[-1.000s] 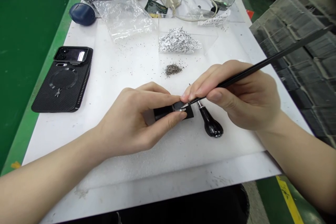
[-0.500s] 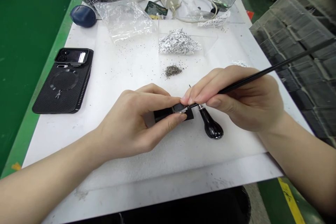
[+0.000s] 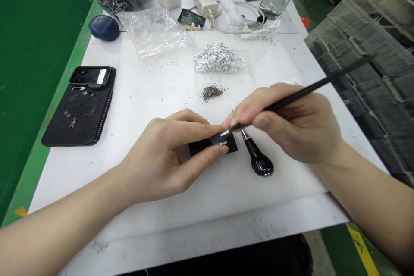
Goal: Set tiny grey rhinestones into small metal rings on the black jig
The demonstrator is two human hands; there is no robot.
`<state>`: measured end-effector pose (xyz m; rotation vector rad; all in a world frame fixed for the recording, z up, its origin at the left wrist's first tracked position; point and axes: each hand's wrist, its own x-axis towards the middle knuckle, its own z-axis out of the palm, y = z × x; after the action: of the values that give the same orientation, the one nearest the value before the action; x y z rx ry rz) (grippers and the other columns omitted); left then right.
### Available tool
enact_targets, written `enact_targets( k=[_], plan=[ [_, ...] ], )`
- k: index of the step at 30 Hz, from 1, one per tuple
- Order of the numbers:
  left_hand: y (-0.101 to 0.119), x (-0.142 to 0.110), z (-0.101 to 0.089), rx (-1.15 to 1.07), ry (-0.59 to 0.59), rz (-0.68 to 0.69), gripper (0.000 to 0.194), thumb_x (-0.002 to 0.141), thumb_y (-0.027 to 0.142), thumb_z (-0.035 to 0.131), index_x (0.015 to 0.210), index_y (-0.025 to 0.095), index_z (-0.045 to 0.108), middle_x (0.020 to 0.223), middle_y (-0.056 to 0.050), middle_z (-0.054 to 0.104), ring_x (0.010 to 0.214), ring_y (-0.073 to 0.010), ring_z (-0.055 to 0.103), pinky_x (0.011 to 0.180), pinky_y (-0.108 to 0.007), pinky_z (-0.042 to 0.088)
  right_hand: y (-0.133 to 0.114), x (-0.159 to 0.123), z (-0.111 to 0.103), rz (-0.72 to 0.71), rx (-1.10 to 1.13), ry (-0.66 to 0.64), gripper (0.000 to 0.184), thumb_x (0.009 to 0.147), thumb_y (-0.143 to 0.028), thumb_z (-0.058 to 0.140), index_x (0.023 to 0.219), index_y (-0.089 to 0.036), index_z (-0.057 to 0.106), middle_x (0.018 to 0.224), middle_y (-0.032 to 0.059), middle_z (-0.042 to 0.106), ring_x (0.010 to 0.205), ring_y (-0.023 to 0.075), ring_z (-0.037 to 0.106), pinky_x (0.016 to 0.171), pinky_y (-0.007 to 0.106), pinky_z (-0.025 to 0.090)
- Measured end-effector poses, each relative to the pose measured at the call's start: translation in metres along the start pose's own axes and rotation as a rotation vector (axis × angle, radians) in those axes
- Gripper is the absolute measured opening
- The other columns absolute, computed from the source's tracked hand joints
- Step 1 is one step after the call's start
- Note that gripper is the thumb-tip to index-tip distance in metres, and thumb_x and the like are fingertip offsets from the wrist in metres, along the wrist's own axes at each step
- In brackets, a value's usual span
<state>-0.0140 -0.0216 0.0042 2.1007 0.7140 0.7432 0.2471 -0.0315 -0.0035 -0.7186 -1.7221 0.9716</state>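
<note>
My left hand (image 3: pixel 171 155) is closed on a small black plastic part (image 3: pixel 232 144), thumb on the near side and index finger on the far side. The rest of that part is hidden behind my fingers. Between the fingertips a tiny pale piece (image 3: pixel 222 142) shows at the part's surface. Pen-like in my right hand (image 3: pixel 287 125) are long black tweezers (image 3: pixel 304 91), their pale tip at the part; whether the tip grips anything cannot be made out. Just right of the part lies a small screwdriver (image 3: pixel 261 164) with a glossy black bulb handle.
A small heap of tiny metal bits (image 3: pixel 212 92) lies beyond my hands. Behind it, a clear tray (image 3: pixel 254 67) holds small white pieces. A phone (image 3: pixel 77 112) is at left. Plastic bags (image 3: pixel 158 34), a charger (image 3: pixel 206 3) and clear boxes (image 3: pixel 362 51) surround the worktop.
The tweezers' tip has shifted slightly over the black part and its angle has changed. My left hand keeps its hold. The whole scene has moved a little lower in view.
</note>
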Motion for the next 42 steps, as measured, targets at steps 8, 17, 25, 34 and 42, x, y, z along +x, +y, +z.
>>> enact_targets(
  k=[8,17,25,34,42],
  plan=[
    [-0.004,0.000,0.004,-0.038,0.023,0.010,0.022,0.106,0.022,0.073,0.123,0.022,0.088,0.110,-0.002,0.088,0.104,-0.0172,0.079,0.083,-0.025,0.067,0.013,0.009,0.008,0.265,-0.382,0.260,0.011,0.100,-0.022,0.084,0.107,-0.028,0.090,0.107,-0.0001,0.091,0.099,0.0199,0.085,0.094,0.037,0.070],
    [0.000,0.003,0.000,-0.029,-0.037,0.001,0.023,0.108,0.018,0.071,0.126,0.019,0.085,0.112,-0.002,0.089,0.105,-0.0182,0.077,0.090,-0.028,0.068,0.011,0.012,0.013,0.278,-0.404,0.170,0.014,0.100,-0.019,0.080,0.108,-0.026,0.089,0.112,0.0013,0.090,0.107,0.0212,0.085,0.094,0.036,0.072],
    [0.002,0.005,0.000,-0.043,-0.009,0.003,0.021,0.105,0.017,0.074,0.122,0.014,0.086,0.105,-0.003,0.090,0.101,-0.0173,0.078,0.094,-0.027,0.068,0.015,0.011,0.012,0.252,-0.372,0.164,0.014,0.101,-0.021,0.079,0.106,-0.028,0.090,0.112,0.0021,0.090,0.106,0.0233,0.085,0.092,0.039,0.073],
    [0.002,0.004,0.000,-0.032,-0.016,0.003,0.022,0.106,0.019,0.073,0.123,0.022,0.086,0.108,-0.003,0.090,0.101,-0.0200,0.079,0.090,-0.031,0.071,0.012,0.009,0.007,0.245,-0.241,0.238,0.008,0.104,-0.030,0.083,0.105,-0.028,0.090,0.099,-0.0014,0.090,0.091,0.0168,0.086,0.084,0.030,0.072],
    [0.001,0.001,0.001,-0.054,0.009,0.000,0.026,0.103,0.019,0.076,0.125,0.027,0.088,0.111,-0.005,0.089,0.103,-0.0226,0.080,0.076,-0.027,0.070,-0.003,-0.003,-0.003,0.003,0.085,-0.004,0.016,0.106,-0.017,0.076,0.116,-0.027,0.085,0.102,0.0025,0.089,0.099,0.0238,0.088,0.089,0.039,0.076]
  ],
)
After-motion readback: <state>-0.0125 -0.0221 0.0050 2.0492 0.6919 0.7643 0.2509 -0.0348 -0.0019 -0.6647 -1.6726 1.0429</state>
